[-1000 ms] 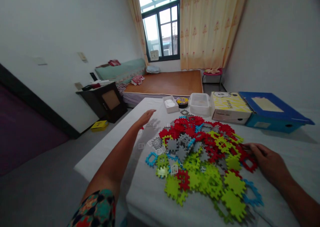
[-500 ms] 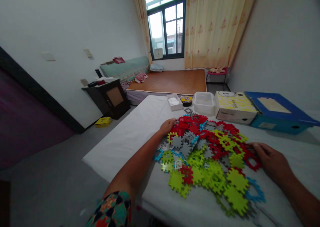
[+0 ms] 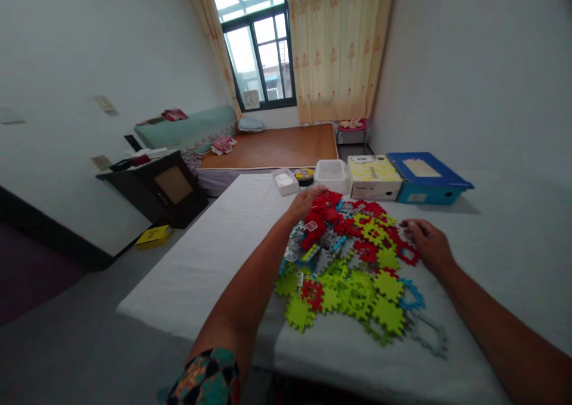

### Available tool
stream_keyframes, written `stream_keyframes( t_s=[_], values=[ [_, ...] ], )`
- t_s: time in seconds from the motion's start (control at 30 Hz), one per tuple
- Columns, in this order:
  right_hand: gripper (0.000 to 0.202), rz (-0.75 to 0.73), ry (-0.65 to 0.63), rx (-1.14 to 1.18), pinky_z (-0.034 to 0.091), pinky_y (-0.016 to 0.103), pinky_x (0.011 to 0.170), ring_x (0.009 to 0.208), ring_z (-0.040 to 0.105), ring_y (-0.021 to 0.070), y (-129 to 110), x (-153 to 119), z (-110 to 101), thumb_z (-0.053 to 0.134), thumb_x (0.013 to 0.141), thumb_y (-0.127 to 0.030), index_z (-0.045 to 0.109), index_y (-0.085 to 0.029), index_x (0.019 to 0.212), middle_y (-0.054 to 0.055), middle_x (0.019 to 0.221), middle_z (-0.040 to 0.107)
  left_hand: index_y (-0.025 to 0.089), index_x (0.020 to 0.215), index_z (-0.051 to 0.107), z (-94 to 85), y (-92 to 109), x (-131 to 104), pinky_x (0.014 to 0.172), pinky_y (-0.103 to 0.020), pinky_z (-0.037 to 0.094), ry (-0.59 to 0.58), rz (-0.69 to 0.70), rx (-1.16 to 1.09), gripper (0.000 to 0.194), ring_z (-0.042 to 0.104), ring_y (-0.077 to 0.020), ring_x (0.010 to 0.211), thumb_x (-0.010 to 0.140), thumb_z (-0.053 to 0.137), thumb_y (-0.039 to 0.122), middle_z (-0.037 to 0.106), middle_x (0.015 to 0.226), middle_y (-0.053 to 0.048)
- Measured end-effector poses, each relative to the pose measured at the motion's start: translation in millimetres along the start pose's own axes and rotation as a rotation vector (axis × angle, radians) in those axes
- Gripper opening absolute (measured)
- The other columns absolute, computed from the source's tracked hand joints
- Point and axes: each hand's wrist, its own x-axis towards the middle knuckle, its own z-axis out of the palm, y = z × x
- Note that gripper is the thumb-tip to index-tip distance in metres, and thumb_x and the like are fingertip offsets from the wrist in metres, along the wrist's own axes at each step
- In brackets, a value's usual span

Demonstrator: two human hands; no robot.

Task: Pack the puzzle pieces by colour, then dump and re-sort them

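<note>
A heap of flat interlocking puzzle-like building pieces lies on the white-covered table. Red pieces (image 3: 328, 211) fill its far side, grey pieces (image 3: 328, 250) the middle and lime-green pieces (image 3: 357, 292) the near side. My left hand (image 3: 306, 203) reaches to the far left edge of the heap, its fingers stretched over the red pieces; the fingertips are blurred. To the right of the heap is my right hand (image 3: 426, 241), fingers loosely bent and apart, close to a red frame piece (image 3: 408, 252). I see nothing held in it.
Along the table's back stand a small white box (image 3: 286, 181), a round yellow-and-black tin (image 3: 304, 177), a clear plastic tub (image 3: 330, 174), a yellow-and-white box (image 3: 373, 175) and a blue lidded box (image 3: 431, 178). A grey frame piece (image 3: 429, 333) lies near the front right.
The view has swung to the right. My left hand has pushed farther over the red pieces at the back, and pieces on the heap's left have shifted. My right hand has moved off the red frame piece.
</note>
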Motion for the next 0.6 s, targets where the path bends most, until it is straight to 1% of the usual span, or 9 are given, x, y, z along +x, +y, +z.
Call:
stream_keyframes(
  t_s=[0.07, 0.1, 0.2, 0.27, 0.37, 0.4, 0.47, 0.53, 0.6],
  values=[
    [0.042, -0.111, 0.026, -0.05, 0.053, 0.038, 0.084, 0.094, 0.067, 0.0225, -17.0, -13.5, -6.4, 0.046, 0.087, -0.051, 0.067, -0.019, 0.103, 0.01, 0.106, 0.071, 0.011, 0.12, 0.065, -19.2, 4.3, -18.1, 0.113, -0.043, 0.033, 0.071, -0.028, 0.028, 0.069, 0.053, -0.026, 0.126, 0.095, 0.027, 0.061, 0.065, 0.127, -0.01],
    [0.041, -0.192, -0.033, -0.09, 0.053, 0.039, 0.087, 0.097, 0.066, 0.0229, -27.7, -24.3, -11.0, 0.045, 0.089, -0.05, 0.068, -0.02, 0.105, 0.01, 0.109, 0.07, 0.011, 0.12, 0.066, -28.7, 3.6, -30.6, 0.114, -0.044, 0.033, 0.077, -0.037, 0.057, 0.068, 0.053, -0.0262, 0.126, 0.095, 0.027, 0.06, 0.065, 0.127, -0.011],
    [0.038, -0.522, -0.403, -0.248, 0.047, 0.044, 0.1, 0.114, 0.06, 0.0263, -55.0, -68.9, -28.7, 0.053, 0.088, -0.049, 0.068, -0.027, 0.115, 0.009, 0.121, 0.067, 0.017, 0.119, 0.067, -48.0, 0.4, -80.8, 0.114, -0.044, 0.034, -0.074, 0.013, 0.205, 0.064, 0.052, -0.0254, 0.127, 0.096, 0.026, 0.059, 0.062, 0.131, -0.009],
    [0.05, -0.707, -0.578, -0.362, 0.039, 0.047, 0.109, 0.128, 0.05, 0.0299, -59.0, -99.7, -40.4, 0.064, 0.082, -0.052, 0.063, -0.033, 0.128, 0.007, 0.135, 0.06, 0.025, 0.124, 0.065, -49.7, 3.6, -120.2, 0.115, -0.044, 0.032, -0.201, 0.1, 0.357, 0.054, 0.047, -0.0241, 0.133, 0.096, 0.03, 0.055, 0.056, 0.14, -0.005],
    [0.078, -0.793, -0.642, -0.451, 0.035, 0.049, 0.112, 0.138, 0.037, 0.0332, -43.4, -128.8, -48.5, 0.071, 0.071, -0.062, 0.049, -0.036, 0.141, 0.005, 0.149, 0.045, 0.039, 0.133, 0.057, -37.1, 15.7, -173.6, 0.119, -0.045, 0.023, -0.447, 0.25, 0.591, 0.046, 0.034, -0.0257, 0.142, 0.092, 0.043, 0.055, 0.043, 0.151, 0.0],
    [0.083, -0.798, -0.641, -0.453, 0.034, 0.05, 0.112, 0.139, 0.036, 0.0334, -36.0, -132.3, -47.4, 0.07, 0.07, -0.065, 0.046, -0.035, 0.144, 0.006, 0.151, 0.042, 0.041, 0.137, 0.051, -30.1, 19.7, -186.7, 0.12, -0.047, 0.018, -0.54, 0.309, 0.638, 0.051, 0.03, -0.0275, 0.144, 0.089, 0.048, 0.059, 0.039, 0.153, 0.001],
    [0.086, -0.799, -0.626, -0.441, 0.035, 0.049, 0.111, 0.139, 0.036, 0.0326, -23.8, -131.6, -39.6, 0.069, 0.071, -0.065, 0.042, -0.033, 0.146, 0.007, 0.152, 0.04, 0.043, 0.143, 0.041, -14.6, 24.9, -203.2, 0.121, -0.049, 0.013, -0.66, 0.419, 0.688, 0.064, 0.027, -0.0292, 0.145, 0.084, 0.052, 0.064, 0.036, 0.155, 0.001],
    [0.08, -0.81, -0.583, -0.417, 0.036, 0.049, 0.11, 0.137, 0.04, 0.0313, -18.9, -124.0, -26.9, 0.069, 0.074, -0.062, 0.045, -0.032, 0.144, 0.009, 0.15, 0.043, 0.041, 0.146, 0.036, -0.3, 25.6, -206.1, 0.12, -0.049, 0.011, -0.688, 0.481, 0.726, 0.07, 0.026, -0.0295, 0.145, 0.083, 0.052, 0.066, 0.036, 0.155, 0.0],
    [0.068, -0.843, -0.514, -0.393, 0.037, 0.05, 0.109, 0.133, 0.044, 0.0311, -21.5, -113.5, -13.3, 0.07, 0.076, -0.057, 0.055, -0.031, 0.136, 0.009, 0.145, 0.05, 0.038, 0.147, 0.035, 9.6, 23.0, -198.1, 0.12, -0.049, 0.012, -0.646, 0.498, 0.777, 0.07, 0.026, -0.0294, 0.145, 0.085, 0.051, 0.064, 0.035, 0.156, -0.002]
  ],
)
